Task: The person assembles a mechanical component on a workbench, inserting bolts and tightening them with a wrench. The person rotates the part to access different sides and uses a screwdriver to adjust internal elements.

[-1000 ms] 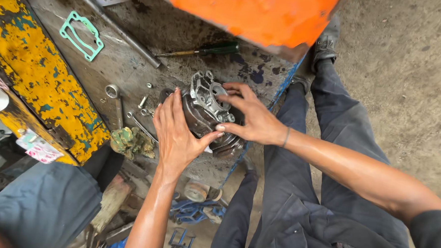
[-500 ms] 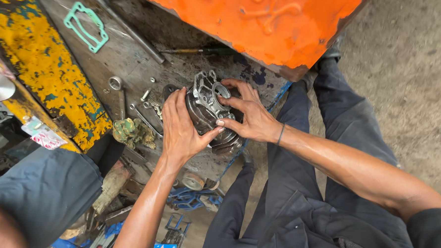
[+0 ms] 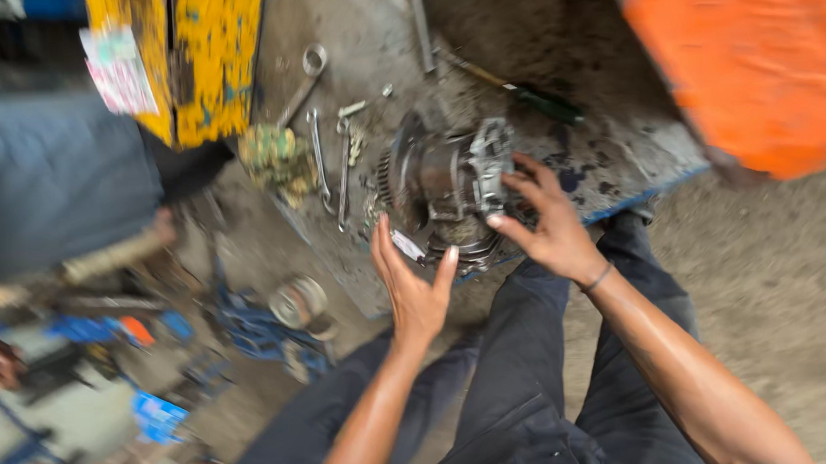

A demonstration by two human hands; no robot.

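While the view is blurred by motion, a grey metal engine part sits on a grimy metal sheet laid on the ground, just ahead of the person's knees. The left hand is open wide, fingers spread, its fingertips at the part's near lower edge. The right hand is half curled, fingertips touching the part's right side, gripping nothing that can be made out. Wrenches lie just left of the part, a screwdriver behind it.
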